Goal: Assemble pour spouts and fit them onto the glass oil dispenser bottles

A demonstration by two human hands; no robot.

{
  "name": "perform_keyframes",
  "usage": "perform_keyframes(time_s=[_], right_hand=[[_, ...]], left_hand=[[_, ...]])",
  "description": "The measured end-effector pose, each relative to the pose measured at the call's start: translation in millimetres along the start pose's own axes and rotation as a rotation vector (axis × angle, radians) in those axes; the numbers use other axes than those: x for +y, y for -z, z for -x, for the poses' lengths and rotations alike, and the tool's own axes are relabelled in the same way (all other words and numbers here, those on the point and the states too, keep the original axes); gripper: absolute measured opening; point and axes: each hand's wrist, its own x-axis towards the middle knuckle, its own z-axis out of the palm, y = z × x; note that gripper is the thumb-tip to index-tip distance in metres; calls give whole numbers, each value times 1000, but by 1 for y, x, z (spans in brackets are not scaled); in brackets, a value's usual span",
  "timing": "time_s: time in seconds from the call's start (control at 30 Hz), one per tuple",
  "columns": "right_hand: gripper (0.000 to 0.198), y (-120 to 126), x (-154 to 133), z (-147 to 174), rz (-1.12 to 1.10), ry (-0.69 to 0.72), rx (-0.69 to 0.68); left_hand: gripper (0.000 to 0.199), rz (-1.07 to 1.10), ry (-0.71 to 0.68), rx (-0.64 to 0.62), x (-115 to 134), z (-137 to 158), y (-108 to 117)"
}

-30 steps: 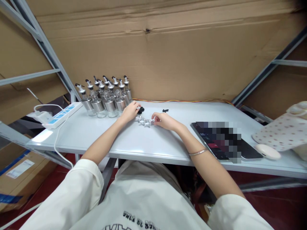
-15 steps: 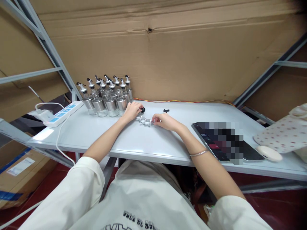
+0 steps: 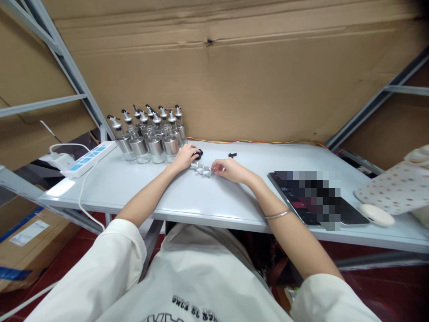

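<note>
My left hand (image 3: 186,156) rests low over the table, its fingers curled and gripping at a small black part (image 3: 199,154). Several small silver pieces (image 3: 203,170), some with curved, ring-like outlines, lie between my hands. At their right end, the fingertips of my right hand (image 3: 230,170) are pinched together on a small silver piece (image 3: 213,170). Its exact kind is too small to make out. Behind the right hand lies a loose black piece (image 3: 232,155). Left of my left hand stand several glass bottles with steel sleeves (image 3: 154,146), many topped by silver-and-black pourers (image 3: 115,120).
A white power strip (image 3: 89,159) with a plugged-in cable lies at the table's left end. On the right are a dark tablet (image 3: 291,197), a round white object (image 3: 377,214) and a dotted white bag (image 3: 398,185). Cardboard (image 3: 251,89) walls the back, with thin wires along its foot.
My left hand has shifted very slightly, and more of the black part shows at its fingertips. The right hand stays nearly in place; the silver pieces have moved slightly.
</note>
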Motion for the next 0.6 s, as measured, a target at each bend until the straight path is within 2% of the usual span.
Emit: perform_keyframes(time_s=[0.13, 0.33, 0.5, 0.53, 0.6], right_hand=[[21, -1, 1, 0, -10, 5, 5], [21, 0, 1, 1, -8, 38, 6], [23, 0, 1, 1, -49, 69, 2], [23, 0, 1, 1, -55, 72, 2], [23, -1, 1, 1, -62, 71, -6]], left_hand=[[27, -16, 21, 1, 3, 1, 3], [27, 103, 94, -13, -3, -4, -8], [25, 198, 61, 127, 5, -4, 4], [26, 240, 60, 113, 9, -3, 9], [31, 337, 53, -31, 16, -1, 17]])
